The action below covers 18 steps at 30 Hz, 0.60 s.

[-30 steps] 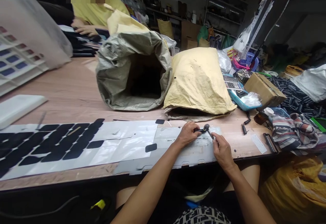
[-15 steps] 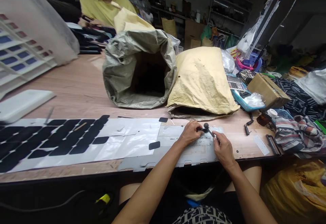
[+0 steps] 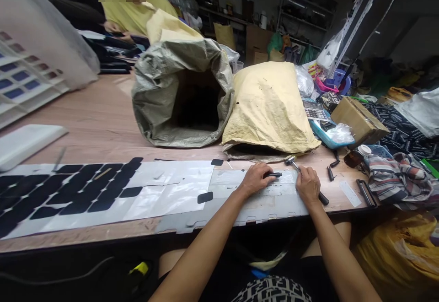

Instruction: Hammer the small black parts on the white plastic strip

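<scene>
My left hand (image 3: 255, 178) is closed on a small black cylindrical piece (image 3: 275, 175), whose end sticks out to the right past the fingertips. It rests low over a clear-covered grey sheet (image 3: 226, 203) on the table. To the right, my right hand (image 3: 308, 185) is wrapped round a small hammer (image 3: 291, 160). Its metal head points away from me, near the yellow sack, and its dark handle end shows below the palm. The hammer head is apart from the black piece. What lies under my left fingers is hidden.
Black rounded pads (image 3: 113, 183) lie on white sheets at left. An open grey sack (image 3: 144, 105) and a yellow sack (image 3: 270, 105) stand behind my hands. Loose black parts (image 3: 329, 173), a brown bottle (image 3: 353, 158) and a striped cloth (image 3: 387, 178) sit at right. Across the table sits another person.
My right hand has swung the hammer head away from the black piece, up and to the right. My left hand still holds the black piece in about the same place.
</scene>
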### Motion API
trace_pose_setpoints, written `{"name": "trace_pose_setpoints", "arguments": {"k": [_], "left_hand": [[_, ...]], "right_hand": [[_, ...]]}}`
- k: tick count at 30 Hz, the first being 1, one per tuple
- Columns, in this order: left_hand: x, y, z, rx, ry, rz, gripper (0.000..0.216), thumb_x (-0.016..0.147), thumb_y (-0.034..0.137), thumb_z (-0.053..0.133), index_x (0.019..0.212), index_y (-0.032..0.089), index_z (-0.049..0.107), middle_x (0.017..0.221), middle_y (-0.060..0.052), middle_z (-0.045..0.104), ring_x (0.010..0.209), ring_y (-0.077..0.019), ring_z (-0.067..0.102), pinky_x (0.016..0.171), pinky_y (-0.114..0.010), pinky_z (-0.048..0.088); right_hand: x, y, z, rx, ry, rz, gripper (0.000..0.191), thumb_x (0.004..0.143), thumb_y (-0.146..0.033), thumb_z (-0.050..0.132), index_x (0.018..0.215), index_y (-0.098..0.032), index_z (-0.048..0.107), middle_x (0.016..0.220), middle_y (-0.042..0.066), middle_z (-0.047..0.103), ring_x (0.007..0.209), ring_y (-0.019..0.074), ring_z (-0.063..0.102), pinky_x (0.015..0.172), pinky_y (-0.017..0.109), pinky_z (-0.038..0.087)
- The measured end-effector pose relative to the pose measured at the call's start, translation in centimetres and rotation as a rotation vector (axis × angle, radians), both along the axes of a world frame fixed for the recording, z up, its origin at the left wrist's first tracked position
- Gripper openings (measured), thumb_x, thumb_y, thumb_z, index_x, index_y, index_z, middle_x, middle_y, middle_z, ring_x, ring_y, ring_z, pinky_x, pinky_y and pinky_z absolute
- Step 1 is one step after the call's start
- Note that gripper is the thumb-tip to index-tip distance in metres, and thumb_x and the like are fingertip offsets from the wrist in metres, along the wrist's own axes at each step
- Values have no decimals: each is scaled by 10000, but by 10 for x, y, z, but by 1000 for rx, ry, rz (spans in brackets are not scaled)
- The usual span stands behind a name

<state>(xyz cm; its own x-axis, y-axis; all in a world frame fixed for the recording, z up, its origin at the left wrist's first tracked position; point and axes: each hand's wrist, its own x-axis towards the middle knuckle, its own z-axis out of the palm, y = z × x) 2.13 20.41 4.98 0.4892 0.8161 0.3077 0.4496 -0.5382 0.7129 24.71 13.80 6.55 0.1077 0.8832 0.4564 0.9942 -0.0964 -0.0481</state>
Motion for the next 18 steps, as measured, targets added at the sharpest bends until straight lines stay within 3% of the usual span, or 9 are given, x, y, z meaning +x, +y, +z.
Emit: {"name": "trace_pose_setpoints", "arguments": {"k": [5,8,10,12,14,18], "left_hand": [[-5,-25,16,-125,-95,-94,287,965,394,405,997,211,625,925,-33,649,883,-193,582,836,-324,447],[-6,-73,28,-185,-132,-169,332,985,411,345,1060,218,604,945,-41,661,871,-195,600,829,-321,454],[-3,-112,29,-184,-135,-292,352,988,419,331,1067,221,611,965,-58,674,889,-201,609,843,-319,453],[5,-146,17,-204,-84,-444,373,988,441,325,1063,229,623,958,-67,684,874,-199,618,842,-313,455],[13,-168,-8,-274,4,-518,387,983,464,332,1074,237,632,956,-67,693,860,-197,631,842,-310,463],[19,-176,-72,-609,204,-346,423,955,498,362,1132,248,654,1034,-75,711,1010,-238,653,907,-353,491]], "right_hand": [[-1,-2,1,-26,-15,-8,299,913,-180,479,1166,-194,638,935,65,590,880,198,476,780,294,346],[0,-2,0,-28,-23,-8,309,907,-174,479,1175,-194,632,941,71,588,883,204,470,776,304,343],[0,-2,-1,-32,-22,-4,316,905,-172,479,1185,-190,625,946,76,586,890,208,467,770,308,341],[-1,-2,-1,-37,-20,-6,317,904,-173,481,1187,-190,623,947,75,584,893,209,466,764,309,338],[-1,-2,-2,-37,-23,-12,317,903,-174,481,1186,-193,623,947,71,586,891,208,466,759,309,332],[-1,-2,-1,-29,-34,-11,323,904,-176,479,1193,-195,622,946,67,592,887,208,470,753,312,328]]}}
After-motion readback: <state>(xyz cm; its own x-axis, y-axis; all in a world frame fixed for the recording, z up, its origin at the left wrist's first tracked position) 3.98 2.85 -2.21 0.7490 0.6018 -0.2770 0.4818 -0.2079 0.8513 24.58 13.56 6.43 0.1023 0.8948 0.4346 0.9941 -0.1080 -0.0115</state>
